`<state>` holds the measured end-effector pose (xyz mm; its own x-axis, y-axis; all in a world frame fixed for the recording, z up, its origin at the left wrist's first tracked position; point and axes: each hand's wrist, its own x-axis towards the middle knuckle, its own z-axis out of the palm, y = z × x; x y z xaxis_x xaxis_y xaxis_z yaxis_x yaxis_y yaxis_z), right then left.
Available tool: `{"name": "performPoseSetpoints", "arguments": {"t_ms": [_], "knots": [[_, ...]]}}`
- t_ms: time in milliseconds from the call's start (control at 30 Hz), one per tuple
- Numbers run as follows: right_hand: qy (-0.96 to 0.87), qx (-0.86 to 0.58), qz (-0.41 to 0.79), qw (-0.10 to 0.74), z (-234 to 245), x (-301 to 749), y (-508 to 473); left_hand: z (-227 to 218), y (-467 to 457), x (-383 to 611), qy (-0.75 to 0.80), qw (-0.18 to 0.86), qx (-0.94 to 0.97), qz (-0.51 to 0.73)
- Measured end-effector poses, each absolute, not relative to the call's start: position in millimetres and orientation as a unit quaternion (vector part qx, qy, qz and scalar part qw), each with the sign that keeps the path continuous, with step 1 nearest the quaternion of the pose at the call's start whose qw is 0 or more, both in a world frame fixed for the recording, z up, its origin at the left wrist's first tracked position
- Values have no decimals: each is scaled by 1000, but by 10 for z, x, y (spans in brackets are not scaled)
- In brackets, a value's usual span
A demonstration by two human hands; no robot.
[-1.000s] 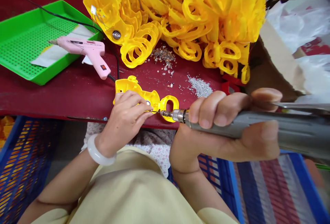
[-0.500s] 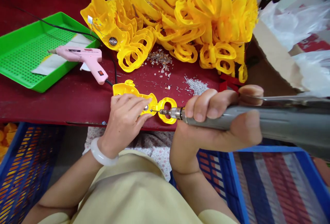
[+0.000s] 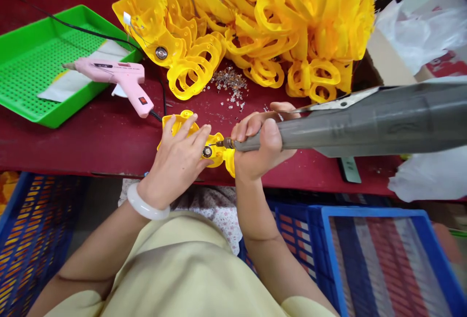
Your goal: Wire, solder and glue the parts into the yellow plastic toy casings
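Observation:
My left hand [image 3: 178, 163] lies over a yellow plastic shell [image 3: 171, 124] at the table's front edge, its fingers stretched out and spread. Thumb and index finger sit on either side of a small round speaker [image 3: 207, 151] in the shell. My right hand [image 3: 260, 137] is wrapped round a grey electric screwdriver [image 3: 321, 132], held nearly level with its lever along the top. The driver's tip points left and meets the shell just beside the speaker. I cannot make out a screw at the tip. My right hand partly hides the shell's ring end.
A pink glue gun [image 3: 120, 76] leans on a green tray [image 3: 54, 120]. Many yellow shells [image 3: 270, 29] are heaped behind, near loose small metal pieces [image 3: 230, 83]. A phone-like object [image 3: 350, 168] and plastic bags [image 3: 434, 173] lie right. Blue crates [image 3: 324, 258] stand below the table edge.
My right hand has brought the screwdriver left, its tip now further into the shell beside the speaker. The left hand's fingers have spread wider. The view has shifted slightly.

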<state>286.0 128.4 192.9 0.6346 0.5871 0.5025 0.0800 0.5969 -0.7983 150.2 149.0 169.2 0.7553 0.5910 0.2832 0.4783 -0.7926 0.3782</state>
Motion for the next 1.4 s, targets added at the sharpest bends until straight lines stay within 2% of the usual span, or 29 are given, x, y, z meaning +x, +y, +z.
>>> {"name": "performPoseSetpoints", "arguments": {"t_ms": [300,600,733,833,933,1033,1133,1233,1300,1400], "knots": [[-413,-447,182,772,1902,2885,1305,1689,1510,1518,285,151,923,208],[-483,-330,294,756,1854,2955,1438,1707,1543,1525,279,166,927,186],[-490,-329,276,759,1803,2944,1384,1691,1565,1531,277,154,928,196],[-456,-355,237,781,1909,2945,1254,1672,1539,1551,279,137,930,194],[-454,-322,194,808,2156,3020,1028,1672,1468,1599,284,108,934,186],[-499,-310,204,783,2369,3148,716,1737,1463,1686,265,74,943,186],[-508,-347,217,758,2389,3266,390,1862,1706,1879,211,72,954,200],[-504,-398,247,725,2270,3354,128,1948,2204,2235,185,110,968,127],[-508,-401,269,713,2193,3404,7,1941,2561,2521,194,74,978,25],[-490,-396,280,725,2134,3484,-113,1862,2936,2866,212,32,977,-15]]}}
